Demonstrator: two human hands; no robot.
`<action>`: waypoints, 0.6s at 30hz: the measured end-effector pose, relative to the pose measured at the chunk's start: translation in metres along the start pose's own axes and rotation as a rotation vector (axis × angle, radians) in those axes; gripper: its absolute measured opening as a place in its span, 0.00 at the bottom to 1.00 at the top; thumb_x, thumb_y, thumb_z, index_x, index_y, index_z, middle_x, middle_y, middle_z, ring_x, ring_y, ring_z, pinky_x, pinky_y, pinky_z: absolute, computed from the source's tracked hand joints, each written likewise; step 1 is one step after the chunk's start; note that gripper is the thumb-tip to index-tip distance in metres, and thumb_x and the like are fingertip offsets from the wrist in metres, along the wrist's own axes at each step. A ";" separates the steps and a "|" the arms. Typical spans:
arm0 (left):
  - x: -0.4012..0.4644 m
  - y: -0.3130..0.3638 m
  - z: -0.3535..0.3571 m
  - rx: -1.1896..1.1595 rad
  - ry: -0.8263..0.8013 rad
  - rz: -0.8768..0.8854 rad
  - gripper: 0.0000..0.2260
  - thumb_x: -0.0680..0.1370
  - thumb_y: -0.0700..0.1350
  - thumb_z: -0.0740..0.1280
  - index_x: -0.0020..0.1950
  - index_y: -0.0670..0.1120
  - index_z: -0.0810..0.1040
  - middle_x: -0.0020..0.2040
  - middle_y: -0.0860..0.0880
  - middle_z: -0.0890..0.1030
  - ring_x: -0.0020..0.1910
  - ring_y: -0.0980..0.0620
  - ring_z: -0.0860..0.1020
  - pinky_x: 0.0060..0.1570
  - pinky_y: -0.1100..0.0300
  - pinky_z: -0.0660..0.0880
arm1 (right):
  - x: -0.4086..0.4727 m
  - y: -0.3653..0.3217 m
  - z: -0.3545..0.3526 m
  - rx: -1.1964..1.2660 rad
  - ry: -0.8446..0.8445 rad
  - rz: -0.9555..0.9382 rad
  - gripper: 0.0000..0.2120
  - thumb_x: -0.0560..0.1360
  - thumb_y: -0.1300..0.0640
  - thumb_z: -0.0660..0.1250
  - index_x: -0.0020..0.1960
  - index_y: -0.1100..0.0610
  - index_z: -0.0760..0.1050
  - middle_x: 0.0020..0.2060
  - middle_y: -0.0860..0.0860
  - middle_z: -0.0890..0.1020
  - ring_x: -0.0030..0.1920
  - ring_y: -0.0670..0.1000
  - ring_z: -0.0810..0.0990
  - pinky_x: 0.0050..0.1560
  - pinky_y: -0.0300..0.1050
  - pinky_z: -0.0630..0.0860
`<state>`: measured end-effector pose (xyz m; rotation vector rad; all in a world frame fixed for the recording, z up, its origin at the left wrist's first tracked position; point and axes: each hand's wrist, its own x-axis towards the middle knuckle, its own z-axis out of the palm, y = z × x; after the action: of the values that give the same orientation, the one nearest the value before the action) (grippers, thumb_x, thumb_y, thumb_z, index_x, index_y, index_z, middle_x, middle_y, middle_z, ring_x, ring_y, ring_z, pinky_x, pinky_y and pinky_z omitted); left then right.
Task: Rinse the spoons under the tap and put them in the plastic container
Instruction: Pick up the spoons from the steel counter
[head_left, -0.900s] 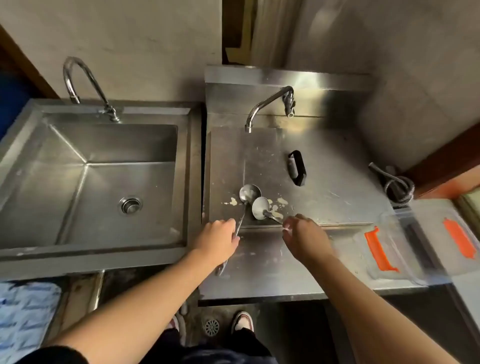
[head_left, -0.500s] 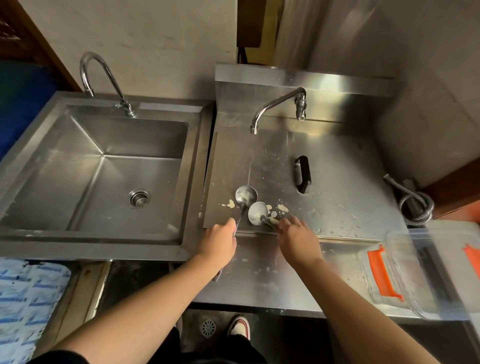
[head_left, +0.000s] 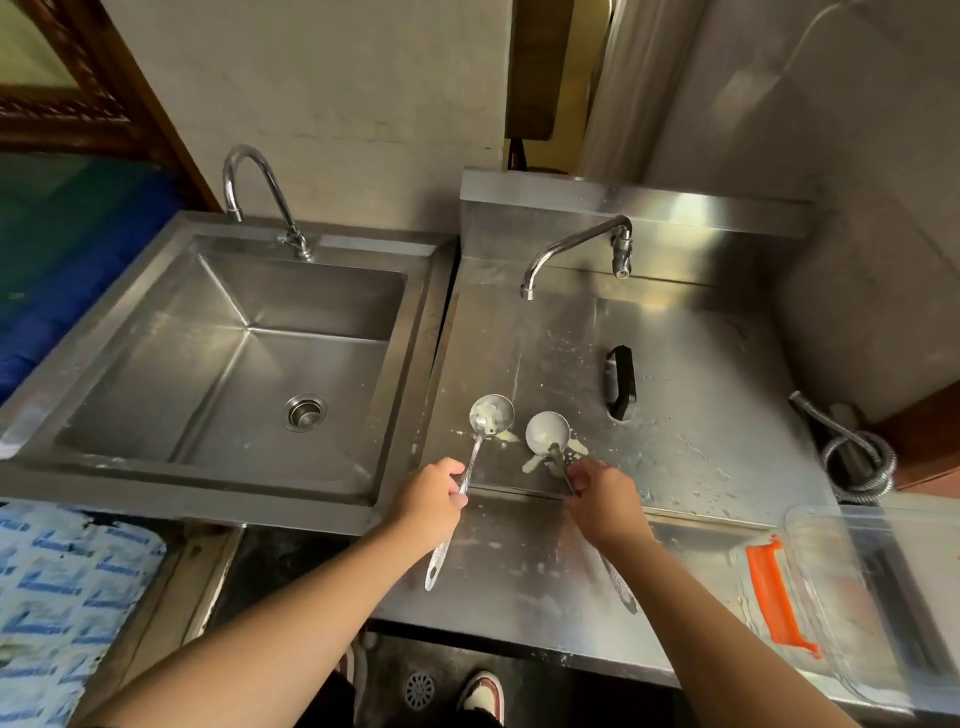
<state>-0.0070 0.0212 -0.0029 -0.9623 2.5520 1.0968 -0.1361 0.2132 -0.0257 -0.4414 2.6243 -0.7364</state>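
Head view: the left hand (head_left: 434, 501) is gripping the left spoon (head_left: 483, 436) by its handle; the right hand (head_left: 602, 499) is pinching the right spoon (head_left: 548, 439). Both soiled bowls are resting on the steel desk (head_left: 701, 415). The plastic container (head_left: 852, 603) is lying at 4 o'clock, the tap (head_left: 571, 249) at 12 o'clock

Plain grey wall (head_left: 363, 93) fills the top of my view. Carved dark wood frame (head_left: 78, 78) at upper left. Steel counter (head_left: 519, 571) low centre, dark floor with a round drain (head_left: 420, 690) bottom centre. Soft daylight from upper right
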 end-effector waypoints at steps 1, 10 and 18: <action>-0.003 -0.001 -0.004 -0.034 -0.004 -0.013 0.17 0.80 0.38 0.67 0.69 0.44 0.76 0.52 0.47 0.86 0.51 0.44 0.83 0.55 0.52 0.79 | 0.000 -0.001 -0.001 0.030 -0.004 0.013 0.11 0.70 0.69 0.68 0.47 0.56 0.81 0.37 0.49 0.80 0.40 0.54 0.75 0.36 0.38 0.66; -0.022 -0.021 -0.040 -0.332 0.022 -0.046 0.17 0.79 0.38 0.68 0.67 0.45 0.77 0.47 0.49 0.83 0.37 0.45 0.86 0.37 0.56 0.84 | -0.009 -0.033 -0.014 0.510 0.003 0.287 0.13 0.67 0.69 0.76 0.50 0.60 0.83 0.39 0.55 0.87 0.40 0.56 0.85 0.45 0.49 0.81; -0.033 -0.073 -0.102 -0.599 -0.030 -0.046 0.14 0.79 0.40 0.68 0.65 0.46 0.77 0.51 0.45 0.80 0.33 0.51 0.81 0.47 0.50 0.84 | -0.028 -0.142 0.025 1.140 -0.194 0.318 0.13 0.74 0.79 0.65 0.36 0.68 0.82 0.38 0.63 0.80 0.40 0.59 0.81 0.55 0.58 0.77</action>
<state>0.0712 -0.0723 0.0409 -1.0998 2.1898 1.8960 -0.0731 0.0981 0.0405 0.2257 1.6369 -1.7339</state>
